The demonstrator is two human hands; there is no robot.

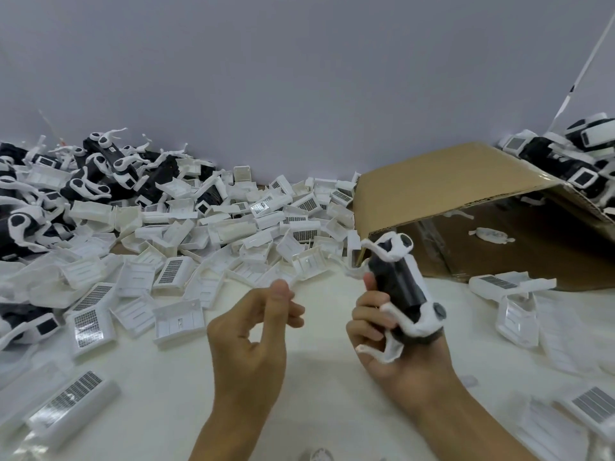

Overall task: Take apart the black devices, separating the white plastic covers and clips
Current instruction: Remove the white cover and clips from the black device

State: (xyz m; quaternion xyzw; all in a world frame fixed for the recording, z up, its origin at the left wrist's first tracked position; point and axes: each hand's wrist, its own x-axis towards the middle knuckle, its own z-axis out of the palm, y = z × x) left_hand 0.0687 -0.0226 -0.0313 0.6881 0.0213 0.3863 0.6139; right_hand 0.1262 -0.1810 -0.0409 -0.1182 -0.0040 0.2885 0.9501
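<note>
My right hand [386, 331] grips a black device [399, 287] held upright above the white table. A white clip [387, 247] sits on its top end and another white clip [409, 327] wraps its lower end. My left hand [253, 331] hovers to the left of the device, fingers curled with thumb against fingertips; nothing shows between them. A big heap of white plastic covers [206, 234] lies behind the hands. Black devices with white clips [100, 174] are piled at the far left.
A tipped brown cardboard box [466, 194] lies open at the right, with a loose clip [491, 235] inside. More black devices [572, 161] are stacked behind it. Loose white covers [506, 287] lie at the right and along the near left edge.
</note>
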